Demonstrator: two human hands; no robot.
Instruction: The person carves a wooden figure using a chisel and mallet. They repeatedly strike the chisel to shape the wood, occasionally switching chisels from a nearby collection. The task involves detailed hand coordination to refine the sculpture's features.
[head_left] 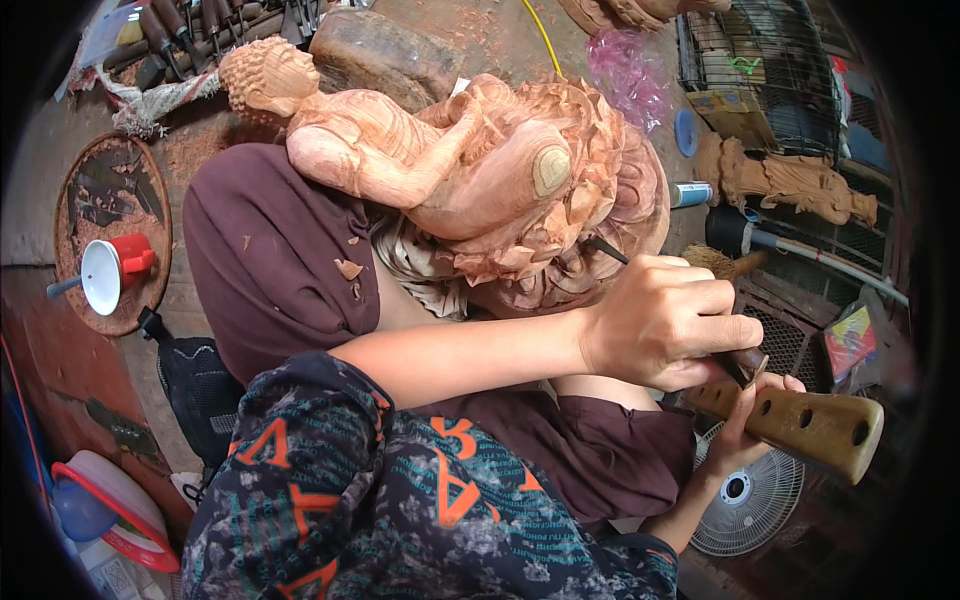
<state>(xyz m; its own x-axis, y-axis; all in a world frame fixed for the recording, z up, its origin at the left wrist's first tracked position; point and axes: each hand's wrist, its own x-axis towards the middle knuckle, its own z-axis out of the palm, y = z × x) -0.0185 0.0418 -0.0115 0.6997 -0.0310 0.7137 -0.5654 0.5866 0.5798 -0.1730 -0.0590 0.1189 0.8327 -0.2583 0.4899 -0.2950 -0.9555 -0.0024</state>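
Observation:
A carved wooden figure (400, 170) lies on its side across my lap, its curly-haired head to the left and its carved base to the right. My left hand (670, 325) is closed around a chisel, whose dark blade (607, 249) points at the petal-like carving near the base. The chisel's handle end (745, 362) sticks out below my fist. Lower right, my right hand (742, 425) grips a flat wooden mallet (825, 430) with a row of round holes. The mallet's head end points right, close to the chisel's butt. Part of my right hand is hidden behind it.
Several carving tools (190, 30) lie at the upper left beside a wooden block (385, 50). A white-and-red mug (103, 277) sits on a round tray (75, 200). On the right are another carving (790, 180), a wire cage (760, 60) and a fan (745, 510).

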